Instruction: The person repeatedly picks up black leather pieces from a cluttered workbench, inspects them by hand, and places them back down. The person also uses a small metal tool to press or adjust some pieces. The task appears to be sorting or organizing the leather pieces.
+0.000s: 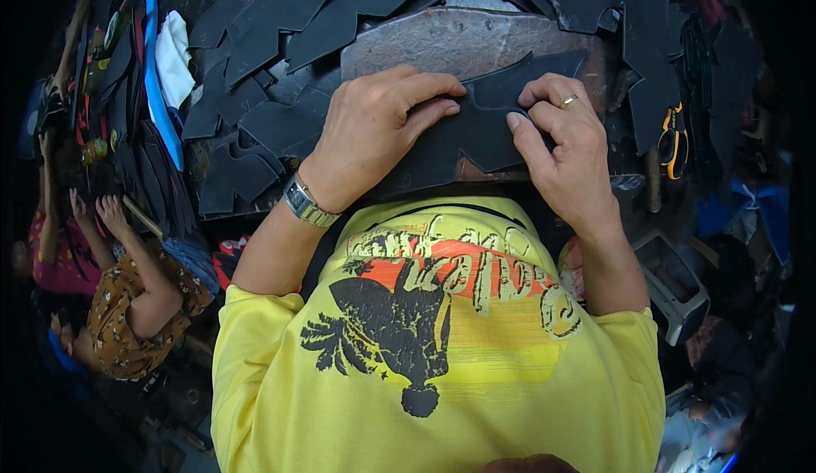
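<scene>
A black cut leather piece (489, 124) lies on a worn brown stone slab (450, 39) in front of me. My left hand (374, 129), with a metal watch on the wrist, presses flat on the piece's left part. My right hand (565, 146), wearing a ring, pinches the piece's right part with thumb and fingers. Both hands touch the same piece. My yellow printed shirt fills the lower picture.
Many black cut pieces (272, 14) lie heaped around the slab, left, behind and right. Yellow-handled pliers (674, 140) rest at the right. A blue strip and white cloth (170, 56) lie far left. A person in a patterned top (127, 303) sits at lower left.
</scene>
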Motion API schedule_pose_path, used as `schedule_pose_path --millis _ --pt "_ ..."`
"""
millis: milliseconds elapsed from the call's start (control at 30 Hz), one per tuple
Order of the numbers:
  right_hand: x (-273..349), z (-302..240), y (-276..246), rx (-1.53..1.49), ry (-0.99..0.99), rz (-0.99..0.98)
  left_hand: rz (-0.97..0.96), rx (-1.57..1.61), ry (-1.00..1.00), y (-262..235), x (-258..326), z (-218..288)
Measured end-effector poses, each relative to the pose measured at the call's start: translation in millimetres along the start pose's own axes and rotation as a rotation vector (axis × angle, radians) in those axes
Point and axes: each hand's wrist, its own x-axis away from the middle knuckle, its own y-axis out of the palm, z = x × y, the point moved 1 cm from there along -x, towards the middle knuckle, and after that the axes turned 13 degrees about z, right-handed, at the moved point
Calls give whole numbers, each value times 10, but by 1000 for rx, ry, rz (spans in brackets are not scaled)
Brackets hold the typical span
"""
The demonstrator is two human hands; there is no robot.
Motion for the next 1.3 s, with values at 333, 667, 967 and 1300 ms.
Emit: schedule_pose_path --millis 333,667,967,1300 --pt "2 -12 36 61 -29 -1 -41 -125 37 9 -2 45" --pt "-18 -5 6 74 -27 -44 -114 -148 296 -18 130 -32" --pt "-16 -73 9 256 -108 -26 -191 -305 380 -59 104 -1" --pt "149 -206 -186 225 85 -98 -319 497 -9 135 -347 -78"
